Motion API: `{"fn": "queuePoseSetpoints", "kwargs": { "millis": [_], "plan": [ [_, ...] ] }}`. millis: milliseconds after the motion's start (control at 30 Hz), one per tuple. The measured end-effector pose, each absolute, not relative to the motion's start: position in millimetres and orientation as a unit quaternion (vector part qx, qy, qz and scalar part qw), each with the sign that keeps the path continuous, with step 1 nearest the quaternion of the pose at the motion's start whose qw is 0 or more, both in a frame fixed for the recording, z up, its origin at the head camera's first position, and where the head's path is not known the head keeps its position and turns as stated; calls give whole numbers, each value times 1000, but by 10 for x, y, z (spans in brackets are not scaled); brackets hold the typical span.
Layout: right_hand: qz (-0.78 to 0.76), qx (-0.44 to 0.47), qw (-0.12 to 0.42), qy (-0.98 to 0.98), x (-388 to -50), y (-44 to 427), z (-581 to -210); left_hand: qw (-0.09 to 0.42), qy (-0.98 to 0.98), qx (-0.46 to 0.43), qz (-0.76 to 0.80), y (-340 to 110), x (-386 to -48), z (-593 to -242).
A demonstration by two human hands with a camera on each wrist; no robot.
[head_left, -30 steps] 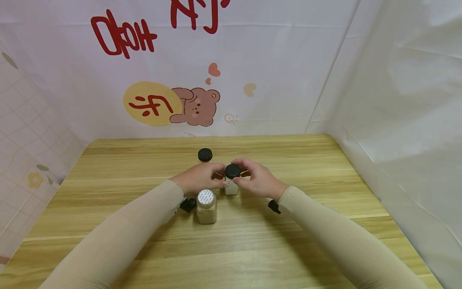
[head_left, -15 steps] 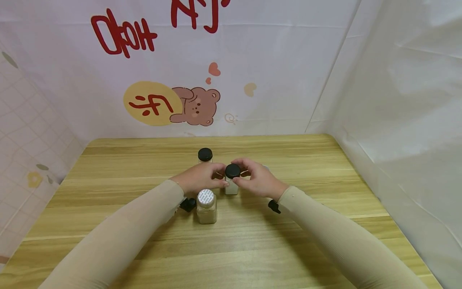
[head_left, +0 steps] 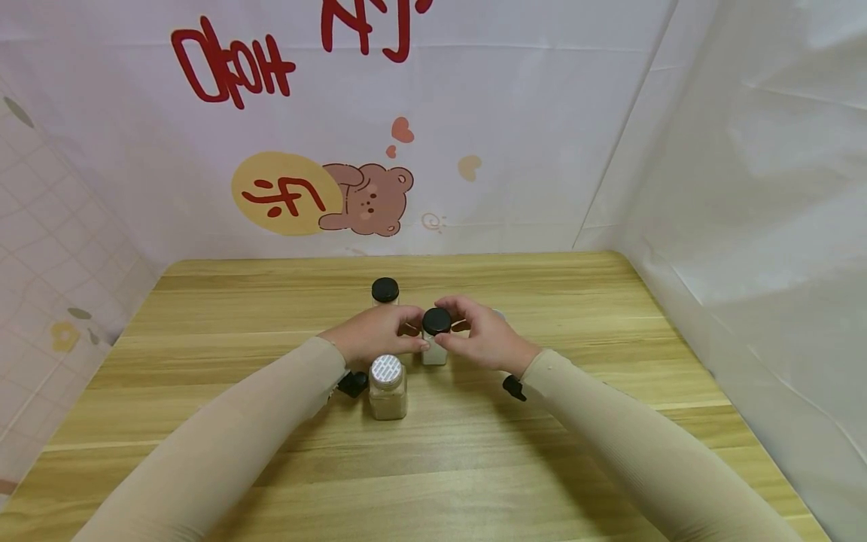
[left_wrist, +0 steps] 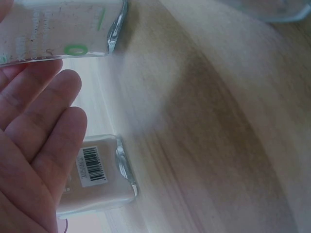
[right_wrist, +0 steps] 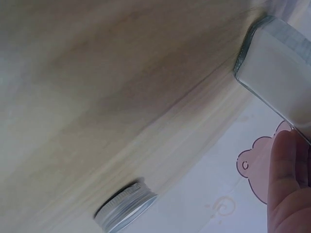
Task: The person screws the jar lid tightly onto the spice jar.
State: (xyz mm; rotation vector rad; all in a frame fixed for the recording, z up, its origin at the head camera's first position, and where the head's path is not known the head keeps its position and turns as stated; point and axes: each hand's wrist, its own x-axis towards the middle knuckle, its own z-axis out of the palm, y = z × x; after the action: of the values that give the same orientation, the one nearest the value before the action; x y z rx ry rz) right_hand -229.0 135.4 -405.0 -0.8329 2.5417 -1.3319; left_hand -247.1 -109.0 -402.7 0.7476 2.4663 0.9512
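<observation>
A glass jar [head_left: 434, 354] with a black lid [head_left: 436, 321] stands upright between both hands in the head view. The left hand [head_left: 375, 333] holds its left side with thumb and fingers. The right hand [head_left: 489, 339] has thumb and fingers round its right side, near the lid. In the left wrist view, fingers of the left hand [left_wrist: 41, 116] lie beside the labelled jar [left_wrist: 58, 29]. The right wrist view shows fingers of the right hand [right_wrist: 289, 184] at the jar [right_wrist: 279, 73].
A jar with a patterned silver top [head_left: 388, 395] stands nearer, by the left wrist. Behind the left hand is another black-lidded jar [head_left: 384, 290]. A silver lid [right_wrist: 125, 206] lies on the wooden table [head_left: 433, 474], mostly hidden by the right hand in the head view.
</observation>
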Motion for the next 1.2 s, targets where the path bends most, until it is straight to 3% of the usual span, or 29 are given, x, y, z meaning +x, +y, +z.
{"fn": "queuePoseSetpoints", "kwargs": {
  "millis": [1200],
  "plan": [
    [-448,-294,69,841,-2283,1360,-4067,196,874,271,352,-1084,-2460,-4027]
  ]
}}
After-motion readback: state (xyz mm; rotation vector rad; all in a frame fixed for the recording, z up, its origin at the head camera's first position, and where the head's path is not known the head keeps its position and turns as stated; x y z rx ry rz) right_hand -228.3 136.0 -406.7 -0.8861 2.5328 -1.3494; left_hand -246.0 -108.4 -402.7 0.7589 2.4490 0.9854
